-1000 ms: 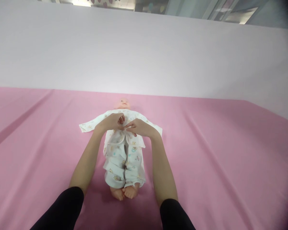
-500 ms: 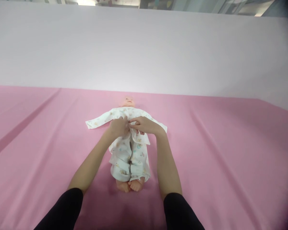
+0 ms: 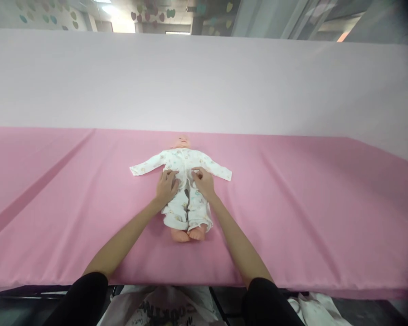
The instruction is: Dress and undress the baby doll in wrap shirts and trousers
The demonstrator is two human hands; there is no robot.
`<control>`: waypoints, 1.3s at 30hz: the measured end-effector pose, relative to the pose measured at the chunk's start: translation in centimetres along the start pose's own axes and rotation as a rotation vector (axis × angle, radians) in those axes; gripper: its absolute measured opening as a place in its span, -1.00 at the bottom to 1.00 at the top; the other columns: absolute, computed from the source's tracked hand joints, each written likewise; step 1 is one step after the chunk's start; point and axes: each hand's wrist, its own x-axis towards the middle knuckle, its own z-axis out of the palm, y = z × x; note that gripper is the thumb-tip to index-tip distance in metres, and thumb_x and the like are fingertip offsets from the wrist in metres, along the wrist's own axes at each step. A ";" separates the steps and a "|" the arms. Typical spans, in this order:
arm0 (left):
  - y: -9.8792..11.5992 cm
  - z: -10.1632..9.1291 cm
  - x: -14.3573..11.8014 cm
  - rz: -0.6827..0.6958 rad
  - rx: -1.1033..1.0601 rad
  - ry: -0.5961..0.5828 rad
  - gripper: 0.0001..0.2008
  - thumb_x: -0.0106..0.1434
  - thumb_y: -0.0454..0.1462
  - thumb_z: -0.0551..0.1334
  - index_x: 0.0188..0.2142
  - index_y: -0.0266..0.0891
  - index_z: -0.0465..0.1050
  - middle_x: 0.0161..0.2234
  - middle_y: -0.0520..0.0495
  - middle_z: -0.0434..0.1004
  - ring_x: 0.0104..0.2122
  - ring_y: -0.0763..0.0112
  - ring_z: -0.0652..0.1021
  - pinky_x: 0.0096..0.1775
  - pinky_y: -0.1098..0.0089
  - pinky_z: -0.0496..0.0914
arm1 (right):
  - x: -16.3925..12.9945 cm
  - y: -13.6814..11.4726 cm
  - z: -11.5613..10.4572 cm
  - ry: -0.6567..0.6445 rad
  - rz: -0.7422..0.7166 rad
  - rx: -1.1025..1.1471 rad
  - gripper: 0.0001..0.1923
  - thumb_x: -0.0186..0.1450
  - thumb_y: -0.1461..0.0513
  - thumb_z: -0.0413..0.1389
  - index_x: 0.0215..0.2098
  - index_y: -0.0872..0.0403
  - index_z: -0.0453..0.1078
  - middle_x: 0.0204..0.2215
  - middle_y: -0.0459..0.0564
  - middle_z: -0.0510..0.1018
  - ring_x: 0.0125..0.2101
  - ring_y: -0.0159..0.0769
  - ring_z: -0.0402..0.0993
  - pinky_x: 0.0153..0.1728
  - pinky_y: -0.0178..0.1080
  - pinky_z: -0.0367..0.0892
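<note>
A baby doll [image 3: 182, 142] lies on its back, feet toward me, dressed in a white patterned baby shirt [image 3: 185, 158] and matching trousers [image 3: 177, 213]. The shirt's sleeves spread out to both sides and its front edges meet along the middle. My left hand [image 3: 167, 185] rests on the left side of the shirt's lower front, fingers laid out and thumb apart. On the other side, my right hand [image 3: 204, 182] touches the shirt with loosely bent fingers, thumb and index finger apart. The doll's bare feet [image 3: 189, 234] stick out of the trouser legs.
Pink cloth [image 3: 292, 203] covers the padded table, with folds on both sides. Behind it stands a white wall panel [image 3: 190, 81], glass above. Below the front edge show printed fabric [image 3: 163, 308] and white cloth [image 3: 321, 310].
My hands have parted from the middle of the shirt's front to its two sides. The shirt front now lies flatter. The view has shifted, showing the table's front edge.
</note>
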 end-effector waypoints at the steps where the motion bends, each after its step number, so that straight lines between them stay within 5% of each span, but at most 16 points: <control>1: -0.1 0.0 -0.4 0.018 -0.022 0.011 -0.68 0.33 -0.23 0.04 0.03 -0.23 0.35 -0.04 -0.18 0.35 -0.02 0.24 0.36 0.02 0.25 0.31 | -0.7 0.3 0.1 0.049 0.008 0.012 -0.72 0.26 0.10 -0.02 -0.26 0.08 0.42 -0.55 -0.12 0.47 -0.54 -0.36 0.32 -0.41 -0.32 0.19; 8: -0.2 -0.6 -1.3 -0.049 -0.096 0.026 -0.67 0.36 -0.20 0.00 0.04 -0.22 0.33 0.01 -0.18 0.34 0.05 0.27 0.35 0.07 0.25 0.26 | -4.0 1.3 0.1 0.219 0.089 0.014 -0.68 0.27 0.11 -0.07 -0.20 0.13 0.39 -0.32 -0.01 0.51 -0.43 -0.35 0.32 -0.29 -0.33 0.24; 13: 0.1 -0.8 -1.3 -0.263 -0.234 0.052 -0.76 0.31 -0.16 0.04 -0.12 -0.20 0.34 -0.29 -0.05 0.39 -0.35 0.42 0.44 -0.29 0.40 0.33 | -4.0 3.3 -0.1 0.218 0.322 0.017 -0.74 0.23 0.16 -0.10 -0.27 0.10 0.35 -0.40 -0.04 0.48 -0.37 -0.30 0.36 -0.34 -0.33 0.23; 17: -0.1 -0.7 -1.4 -0.332 -0.416 0.079 -0.81 0.28 -0.15 0.07 -0.39 -0.20 0.26 -0.63 0.16 0.12 -0.61 0.53 0.23 -0.49 0.48 0.14 | -3.4 4.5 -0.8 0.200 0.365 -0.054 -0.77 0.22 0.15 -0.07 -0.31 0.07 0.36 -0.41 -0.06 0.49 -0.38 -0.27 0.37 -0.39 -0.32 0.16; 23: -1.8 -0.2 -1.2 -0.460 -0.481 0.283 -0.61 0.18 -0.23 0.12 -0.62 -0.19 -0.12 -0.65 0.14 -0.10 -0.60 0.57 0.07 -0.53 0.48 0.02 | -2.7 5.4 -1.7 0.274 0.427 -0.052 -0.88 0.16 0.21 -0.02 -0.41 0.06 0.32 -0.42 -0.07 0.48 -0.39 -0.28 0.34 -0.41 -0.31 0.11; 26: -2.8 0.2 -1.1 -0.552 -0.506 0.351 -0.59 0.08 -0.29 0.14 -0.61 -0.18 -0.20 -0.65 0.15 -0.16 -0.62 0.59 0.03 -0.57 0.49 -0.02 | -2.4 6.0 -1.7 0.360 0.406 -0.047 -0.96 0.10 0.31 -0.02 -0.47 0.04 0.21 -0.50 -0.12 0.37 -0.45 -0.33 0.26 -0.43 -0.32 0.09; 31: -3.2 0.6 -1.2 -0.590 -0.546 0.345 -0.58 0.05 -0.29 0.14 -0.64 -0.17 -0.20 -0.69 0.16 -0.17 -0.66 0.62 0.00 -0.62 0.50 -0.07 | -2.3 6.6 -1.7 0.410 0.385 -0.089 -0.69 0.01 0.44 -0.10 -0.62 0.01 -0.19 -0.67 -0.20 -0.08 -0.59 -0.40 -0.12 -0.55 -0.29 -0.10; 39: -2.8 0.6 -1.1 -0.599 -0.574 0.310 -0.54 0.07 -0.23 0.16 -0.67 -0.17 -0.19 -0.71 0.14 -0.16 -0.67 0.62 0.01 -0.63 0.49 -0.06 | -2.2 6.9 -1.9 0.436 0.395 -0.038 -0.64 0.08 0.36 -0.07 -0.63 -0.02 -0.25 -0.66 -0.19 -0.15 -0.58 -0.42 -0.17 -0.60 -0.31 -0.09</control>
